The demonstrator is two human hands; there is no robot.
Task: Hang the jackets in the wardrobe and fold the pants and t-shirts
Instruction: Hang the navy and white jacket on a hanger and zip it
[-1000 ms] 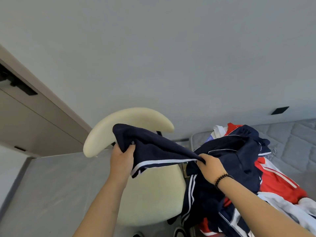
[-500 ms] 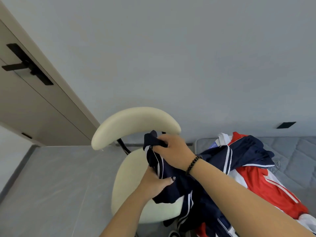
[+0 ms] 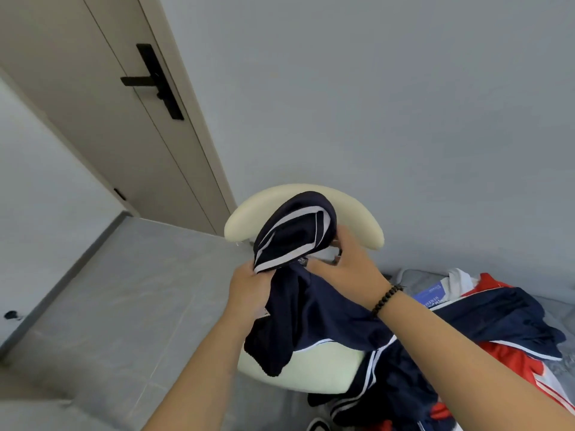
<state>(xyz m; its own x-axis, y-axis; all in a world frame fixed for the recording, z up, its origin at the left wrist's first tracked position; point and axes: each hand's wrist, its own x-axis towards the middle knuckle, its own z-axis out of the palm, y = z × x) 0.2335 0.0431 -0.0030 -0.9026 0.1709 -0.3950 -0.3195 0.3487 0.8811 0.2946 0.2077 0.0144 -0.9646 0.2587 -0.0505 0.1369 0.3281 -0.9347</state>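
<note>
Left hand (image 3: 249,290) is closed on the navy garment (image 3: 298,293), fingers curled over a bunched white-striped edge at the lower left of the raised fold; palm is turned inward, forearm rises from the bottom centre of the frame. Right hand (image 3: 348,265) is also closed on the navy garment, gripped from the right side just under the raised fold, thumb side toward the camera, fingers partly hidden behind the fabric. A dark bead bracelet (image 3: 385,298) is worn on the right wrist; the right forearm enters from the lower right corner. Both hands are held close together, almost touching, in front of the cream chair (image 3: 311,371). The upper part of the garment is lifted into a rounded loop with white stripes showing, seen in front of the chair backrest (image 3: 364,222); whether it touches the backrest cannot be told. The lower part hangs down over the chair seat. Whether the garment is pants or a jacket cannot be told. A pile of clothes (image 3: 485,331), navy, red and white, is lying to the right on a grey quilted bed (image 3: 557,303), spilling beside the chair. A beige door (image 3: 102,119) with a black handle (image 3: 152,82) is seen upper left; grey floor (image 3: 118,306) below.
</note>
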